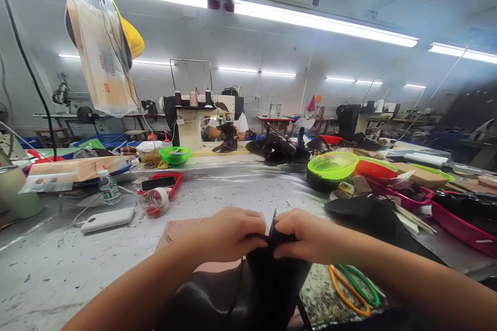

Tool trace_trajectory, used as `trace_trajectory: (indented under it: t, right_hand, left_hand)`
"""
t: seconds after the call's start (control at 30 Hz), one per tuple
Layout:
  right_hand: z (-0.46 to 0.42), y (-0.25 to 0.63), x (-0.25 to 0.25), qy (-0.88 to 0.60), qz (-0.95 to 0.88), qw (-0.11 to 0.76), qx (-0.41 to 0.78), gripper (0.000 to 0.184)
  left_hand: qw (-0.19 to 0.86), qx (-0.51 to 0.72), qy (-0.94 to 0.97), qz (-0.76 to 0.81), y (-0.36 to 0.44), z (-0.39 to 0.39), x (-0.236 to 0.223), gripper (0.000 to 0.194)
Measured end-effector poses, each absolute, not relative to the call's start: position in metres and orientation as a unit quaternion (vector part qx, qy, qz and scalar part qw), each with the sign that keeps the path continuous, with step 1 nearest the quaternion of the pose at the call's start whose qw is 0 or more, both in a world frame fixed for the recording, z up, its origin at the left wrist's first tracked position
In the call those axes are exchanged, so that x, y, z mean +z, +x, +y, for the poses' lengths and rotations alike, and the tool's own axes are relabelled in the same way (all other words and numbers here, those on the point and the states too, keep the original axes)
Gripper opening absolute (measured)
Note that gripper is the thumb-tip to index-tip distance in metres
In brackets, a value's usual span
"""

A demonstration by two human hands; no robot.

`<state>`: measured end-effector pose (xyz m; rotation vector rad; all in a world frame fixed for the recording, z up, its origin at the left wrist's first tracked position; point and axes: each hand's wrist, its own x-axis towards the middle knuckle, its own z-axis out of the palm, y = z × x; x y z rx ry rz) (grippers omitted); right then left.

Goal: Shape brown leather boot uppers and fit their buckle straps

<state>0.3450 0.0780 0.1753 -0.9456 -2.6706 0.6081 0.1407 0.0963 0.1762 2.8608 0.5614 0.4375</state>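
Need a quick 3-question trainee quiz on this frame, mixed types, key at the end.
1. True or false: both the left hand and the right hand pinch the top edge of the dark leather piece.
2. What lies left of the hands on the worktable? A white power bank; B hammer; C laptop.
3. What colour is the mesh basket nearest the right hand?

Key: 1 true; 2 A; 3 bright green.

dark glossy leather piece (267, 284), speckled grey worktable (77, 264), plastic baskets (333, 164)
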Motion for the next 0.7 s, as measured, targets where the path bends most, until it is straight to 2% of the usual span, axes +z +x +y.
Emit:
trace_trajectory:
  t: [0.1, 0.17, 0.27, 0.37, 0.43, 0.5, 0.6, 0.7]
  right_hand:
    - [0.078, 0.344, 0.178, -0.319, -0.916, 0.128, 0.206, 0.001]
    - [0.08, 0.346, 0.183, -0.311, -0.925, 0.11, 0.188, 0.008]
    - [0.087, 0.347, 0.192, -0.295, -0.939, 0.089, 0.153, 0.011]
    - [0.095, 0.346, 0.195, -0.316, -0.933, 0.109, 0.136, 0.01]
    - [0.098, 0.346, 0.195, -0.33, -0.923, 0.134, 0.146, 0.013]
    - [0.101, 0.347, 0.194, -0.322, -0.919, 0.15, 0.172, 0.012]
    - [0.104, 0.35, 0.193, -0.299, -0.918, 0.155, 0.21, 0.011]
    - [0.106, 0.354, 0.192, -0.286, -0.915, 0.141, 0.247, 0.011]
  left_hand:
    - [0.134, 0.159, 0.958, 0.197, 0.14, 0.098, 0.178, 0.009]
    - [0.162, 0.192, 0.937, 0.243, 0.141, 0.098, 0.176, 0.002]
    - [0.187, 0.295, 0.864, 0.362, 0.146, 0.098, 0.163, 0.016]
    - [0.249, 0.424, 0.759, 0.427, 0.152, 0.1, 0.147, 0.031]
    - [0.331, 0.472, 0.705, 0.412, 0.154, 0.101, 0.142, 0.033]
    - [0.401, 0.484, 0.681, 0.377, 0.153, 0.103, 0.142, 0.028]
    - [0.415, 0.503, 0.676, 0.342, 0.151, 0.102, 0.146, 0.02]
    - [0.448, 0.509, 0.663, 0.318, 0.151, 0.1, 0.147, 0.021]
